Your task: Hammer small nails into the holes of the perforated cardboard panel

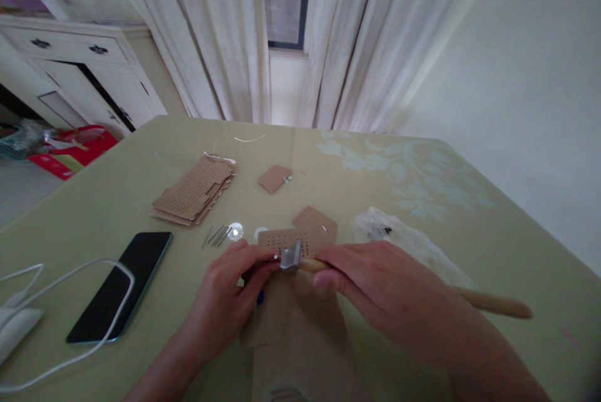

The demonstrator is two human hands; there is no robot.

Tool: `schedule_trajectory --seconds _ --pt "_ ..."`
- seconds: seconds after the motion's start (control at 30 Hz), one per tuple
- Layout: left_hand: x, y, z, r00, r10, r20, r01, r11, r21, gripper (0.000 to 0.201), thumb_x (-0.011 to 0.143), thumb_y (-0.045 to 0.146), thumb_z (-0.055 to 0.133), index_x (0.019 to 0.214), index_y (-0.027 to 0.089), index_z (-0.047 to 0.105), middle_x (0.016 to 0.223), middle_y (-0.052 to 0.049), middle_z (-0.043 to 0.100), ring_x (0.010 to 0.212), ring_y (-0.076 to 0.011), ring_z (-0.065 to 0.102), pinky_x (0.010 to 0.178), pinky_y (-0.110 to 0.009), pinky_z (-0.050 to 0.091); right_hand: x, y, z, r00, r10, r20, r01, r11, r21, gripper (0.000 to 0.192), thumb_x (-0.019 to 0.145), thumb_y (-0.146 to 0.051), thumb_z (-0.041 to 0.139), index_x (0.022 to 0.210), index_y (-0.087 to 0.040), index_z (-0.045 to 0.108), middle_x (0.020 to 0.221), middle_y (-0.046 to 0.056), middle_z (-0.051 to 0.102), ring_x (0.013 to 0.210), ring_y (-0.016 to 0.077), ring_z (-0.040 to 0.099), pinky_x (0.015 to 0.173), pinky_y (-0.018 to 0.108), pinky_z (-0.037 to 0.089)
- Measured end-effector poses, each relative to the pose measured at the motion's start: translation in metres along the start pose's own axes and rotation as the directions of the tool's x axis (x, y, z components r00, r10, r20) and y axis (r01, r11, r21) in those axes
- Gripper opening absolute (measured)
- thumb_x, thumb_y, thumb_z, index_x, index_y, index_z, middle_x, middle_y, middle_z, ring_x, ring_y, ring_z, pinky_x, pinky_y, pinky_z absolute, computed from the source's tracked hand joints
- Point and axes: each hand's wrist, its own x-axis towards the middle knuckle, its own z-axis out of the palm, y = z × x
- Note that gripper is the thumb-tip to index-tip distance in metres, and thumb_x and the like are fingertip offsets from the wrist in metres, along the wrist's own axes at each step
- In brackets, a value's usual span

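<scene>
**Hammer Head Held at a Perforated Card**

At the near edge of the table (469,245), both hands meet over a brown cardboard sheet (291,327). The right hand (375,283) grips a wooden-handled hammer (493,304) close to its metal head (291,257); its fingers are wrapped tight on the handle, and the free end of the handle projects to the right, low over the table. The left hand (235,292) has its fingers pinched together at the metal head, on a small object too small to identify. A blue item shows just below the left hand, mostly hidden.

Directly behind the metal head lies a perforated card (291,240), with a plain cardboard piece (315,220) touching its far right corner. Just left of the card lie two small round discs (235,231) and a cluster of thin metal pins (216,236). Farther back on the left sits a stack of perforated cards (195,190), and a small cardboard square (275,178) lies apart from it near the table centre. A crumpled clear plastic bag (399,233) rests to the right of the hands.

A dark phone (122,286) lies face up at the left, with a white cable (70,270) looped across it. White curtains (225,32) hang behind the table.
</scene>
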Motion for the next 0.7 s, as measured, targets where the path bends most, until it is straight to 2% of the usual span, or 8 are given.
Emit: schedule_trajectory --seconds 0.07,0.23,0.3,0.4,0.47,0.6,0.7 --pt "0.0 0.0002 -0.0005 1.0 0.016 0.005 -0.016 1.0 -0.003 0.019 0.101 0.01 0.07 0.102 0.026 0.081 0.076 0.006 0.073 0.068 -0.013 0.061 0.066 -0.021 0.05 -0.001 0.0005 0.0003 1.0 -0.006 0.0 0.006 1.0 0.024 0.029 0.118 -0.035 0.053 0.109 -0.023 0.078 0.096 0.006 0.083 0.085 0.0255 0.077 0.075 0.036 0.049" --pt "-0.0026 -0.002 0.0024 0.999 -0.014 0.051 0.015 1.0 -0.016 0.017 0.102 0.011 0.073 0.099 0.027 0.079 0.082 0.006 0.076 0.075 -0.0136 0.064 0.071 -0.022 0.049 -0.002 -0.0028 -0.0051 0.981 -0.012 -0.192 0.052 0.977 0.205 0.033 0.121 -0.04 0.044 0.112 -0.025 0.073 0.101 0.004 0.082 0.089 0.0236 0.077 0.078 0.035 0.049" --pt "-0.0027 -0.0029 0.0035 0.998 -0.023 0.059 0.024 1.0 -0.018 0.017 0.103 0.012 0.072 0.096 0.027 0.078 0.08 0.006 0.075 0.074 -0.014 0.063 0.069 -0.023 0.048 -0.001 -0.0036 -0.0042 0.985 0.005 -0.175 0.037 0.971 0.235 0.034 0.121 -0.04 0.043 0.11 -0.025 0.072 0.099 0.003 0.081 0.09 0.0234 0.077 0.079 0.034 0.049" --pt "-0.0023 -0.0037 0.0045 0.997 -0.023 0.072 0.025 1.0 -0.017 0.019 0.103 0.011 0.071 0.098 0.027 0.079 0.081 0.006 0.076 0.074 -0.0144 0.064 0.07 -0.024 0.048 -0.0005 -0.003 -0.0017 0.996 0.027 -0.083 -0.012 0.985 0.174 0.035 0.12 -0.038 0.045 0.102 -0.025 0.071 0.1 0.005 0.082 0.093 0.0254 0.077 0.082 0.036 0.049" --pt "-0.0024 -0.0044 0.0051 0.997 -0.024 0.074 0.026 0.999 -0.024 0.018 0.103 0.012 0.071 0.1 0.027 0.079 0.085 0.005 0.078 0.076 -0.0146 0.065 0.072 -0.024 0.05 -0.0021 -0.0026 -0.0025 0.993 0.033 -0.112 -0.016 0.989 0.148 0.036 0.12 -0.038 0.044 0.099 -0.024 0.07 0.1 0.006 0.082 0.091 0.0255 0.077 0.081 0.037 0.048" --pt "-0.0037 -0.006 0.0062 0.998 -0.02 0.064 0.022 0.999 -0.035 0.015 0.103 0.014 0.073 0.1 0.027 0.079 0.087 0.005 0.081 0.079 -0.0151 0.069 0.075 -0.025 0.051 -0.0061 -0.0037 -0.0064 0.965 0.019 -0.26 0.033 0.981 0.193 0.032 0.12 -0.04 0.044 0.108 -0.025 0.069 0.095 0.002 0.081 0.083 0.0219 0.076 0.072 0.034 0.047" --pt "-0.0051 -0.0065 0.006 0.997 -0.031 0.074 0.034 0.998 -0.044 0.018 0.102 0.012 0.072 0.101 0.028 0.08 0.09 0.004 0.081 0.082 -0.0152 0.07 0.077 -0.024 0.053 -0.0041 -0.0043 -0.0027 0.982 0.007 -0.191 0.022 0.989 0.146 0.032 0.12 -0.037 0.044 0.107 -0.025 0.071 0.094 0.003 0.082 0.083 0.0235 0.077 0.073 0.035 0.048"
